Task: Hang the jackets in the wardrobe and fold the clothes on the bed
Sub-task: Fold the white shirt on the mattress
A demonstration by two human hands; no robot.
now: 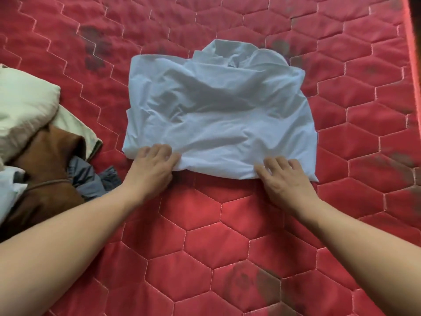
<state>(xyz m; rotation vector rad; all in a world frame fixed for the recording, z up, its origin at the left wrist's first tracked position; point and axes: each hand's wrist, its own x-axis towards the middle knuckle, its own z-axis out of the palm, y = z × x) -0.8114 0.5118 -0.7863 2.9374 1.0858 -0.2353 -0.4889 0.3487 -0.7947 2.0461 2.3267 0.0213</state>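
Spread flat in the middle of the red quilted mattress [218, 242] lies one pale, almost white shirt [218, 119], folded into a rough rectangle. Its collar end bunches up at the far side and its near edge runs across just in front of the person.

Two bare hands meet that near edge. The left hand [152, 166] sits at the shirt's near left corner, fingers curled over the top of the cloth and the thumb drawn in against it, pinching the hem, which puckers there. The right hand [286, 180] is further along the same edge, towards the near right corner. Its fingers are bent and spread on top of the fabric, the thumb tucked to the hem, so it too holds the edge in a pinch. Both forearms reach in bare from the bottom corners of the view.

Well apart from the shirt, at the left side of the mattress, is a small heap. It holds one cream pillow [25, 103], and one brown garment [47, 156] with a drawstring lying partly under the pillow's near end. One grey-blue garment [91, 176] is crumpled against the brown one. One white piece of cloth [9, 185] is cut off by the left border.

Several dark smudges mark the hexagon-stitched mattress cover, both beyond the shirt and nearer the person.
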